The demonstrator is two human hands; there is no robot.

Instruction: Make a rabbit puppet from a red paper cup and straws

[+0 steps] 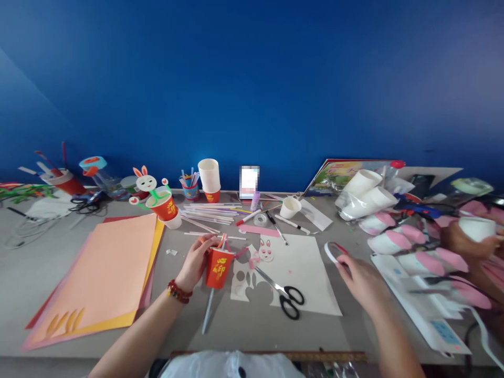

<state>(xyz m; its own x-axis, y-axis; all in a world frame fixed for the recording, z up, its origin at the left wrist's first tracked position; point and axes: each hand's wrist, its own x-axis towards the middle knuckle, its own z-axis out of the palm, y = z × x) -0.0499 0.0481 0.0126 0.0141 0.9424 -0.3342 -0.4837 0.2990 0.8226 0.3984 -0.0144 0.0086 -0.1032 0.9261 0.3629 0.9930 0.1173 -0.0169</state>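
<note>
Red cup (pixel 220 270): gripped near its mouth by the left hand (pixel 191 265) above the table (pixel 181 325), the fingers bent beside the rim, a hold that seems to steady cup and stems together.
Curved strip (pixel 331 253): pinched between the fingertips of the right hand (pixel 364 281), out to the side, its loop free of the tabletop; white with a red edge, though blur leaves its material uncertain.
Scissors (pixel 289 302): lying with blades parted and black handles toward the worker, probably set there for easy reach.
White sheet (pixel 311 273): flat beneath the blades, apparently serving as cutting stock, with a rabbit face (pixel 266 252) at its upper edge.
Straws (pixel 212 212): loosely bundled beyond the cup, likely sorted to stay within reach.
Coloured sheets (pixel 118 252): stacked flat at the left, perhaps to keep the middle workable.
Rabbit-topped cup (pixel 165 208): standing farther back, its white face on green stems, plausibly placed as a visible example.
Co-worker's hand (pixel 488 247): holding a white cup (pixel 476 228) at the far right.
Cup finish: bright red, gold characters facing the worker, narrower at the base.
Cup stems: orange and pale pieces rise at the mouth, pink ones reach sideways, and a pale tube (pixel 208 312) extends below.
</note>
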